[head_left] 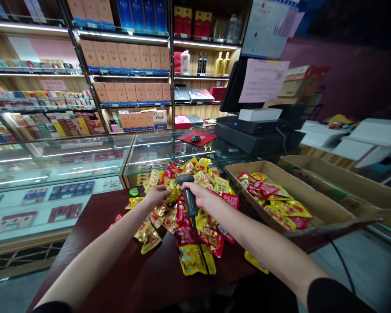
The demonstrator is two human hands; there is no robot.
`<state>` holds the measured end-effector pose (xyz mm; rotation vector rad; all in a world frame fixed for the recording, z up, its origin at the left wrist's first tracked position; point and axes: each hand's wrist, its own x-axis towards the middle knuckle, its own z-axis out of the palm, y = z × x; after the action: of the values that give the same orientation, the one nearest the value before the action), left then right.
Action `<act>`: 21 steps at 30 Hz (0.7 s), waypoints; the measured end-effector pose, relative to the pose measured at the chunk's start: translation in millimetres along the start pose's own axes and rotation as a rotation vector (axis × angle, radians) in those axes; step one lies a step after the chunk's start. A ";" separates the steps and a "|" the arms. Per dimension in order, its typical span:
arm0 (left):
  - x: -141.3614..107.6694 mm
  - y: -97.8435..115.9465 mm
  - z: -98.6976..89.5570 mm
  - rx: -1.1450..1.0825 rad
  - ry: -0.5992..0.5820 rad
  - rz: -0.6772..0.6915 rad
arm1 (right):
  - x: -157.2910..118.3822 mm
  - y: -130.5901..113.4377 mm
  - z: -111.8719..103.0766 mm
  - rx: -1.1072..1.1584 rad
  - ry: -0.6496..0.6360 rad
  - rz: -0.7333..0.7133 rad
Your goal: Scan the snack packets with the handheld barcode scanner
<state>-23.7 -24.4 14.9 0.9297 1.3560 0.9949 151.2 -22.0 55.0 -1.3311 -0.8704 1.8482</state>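
My right hand (198, 194) is closed round a black handheld barcode scanner (190, 201), its head pointing away to the left and its cord trailing down over the packets. Just left of the scanner head, my left hand (158, 194) has its fingers pinched on a small yellow snack packet (173, 190). Beneath both hands spreads a loose pile of red, yellow and gold snack packets (208, 237) on the dark red-brown counter (124, 269). One yellow packet (197, 260) lies at the front of the pile, under the cord.
An open cardboard box (326, 213) with several packets stands right of the pile, with another cardboard box (345, 184) beyond it. Behind are a monitor (233, 89), a black till (247, 134) and a mouse (196, 138). A glass display case (94, 152) stands at the left.
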 end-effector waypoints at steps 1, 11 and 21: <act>-1.7 1.1 0.5 0.023 0.021 0.039 | -2.6 -1.4 0.1 -0.003 -0.008 -0.015; -10.7 27.5 16.7 -0.031 0.025 0.236 | -42.7 -17.3 -6.4 -0.047 0.007 -0.255; -13.5 28.1 49.8 -0.146 -0.022 0.148 | -99.4 -7.3 -31.7 -0.112 0.085 -0.488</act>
<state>25.8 -26.2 46.7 0.9376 1.1917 1.1774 206.4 -97.0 102.7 -1.1267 -1.1482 1.3739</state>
